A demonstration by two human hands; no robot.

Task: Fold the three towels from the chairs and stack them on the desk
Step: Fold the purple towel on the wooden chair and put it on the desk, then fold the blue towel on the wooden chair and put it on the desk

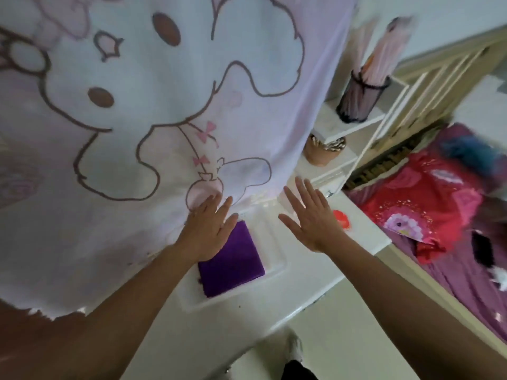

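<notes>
Lilac cloth, soft, light and probably limp: printed towel [164, 105] spread wide over the left of the counter [343, 270]; best pinched at two corners. Left hand [211, 229] flat, fingers straight, tips at its near edge, gripping nothing. Just beside, folded purple towel [233, 264]. Right hand [310, 215] spread, holding nothing. Two towels visible; third unseen.

A home bedroom: desk [315, 272] beside a quilted bed [439, 215].

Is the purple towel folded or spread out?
Folded: the purple towel lies as a small flat square inside the white tray, beside the spread cartoon-print towel.
</notes>
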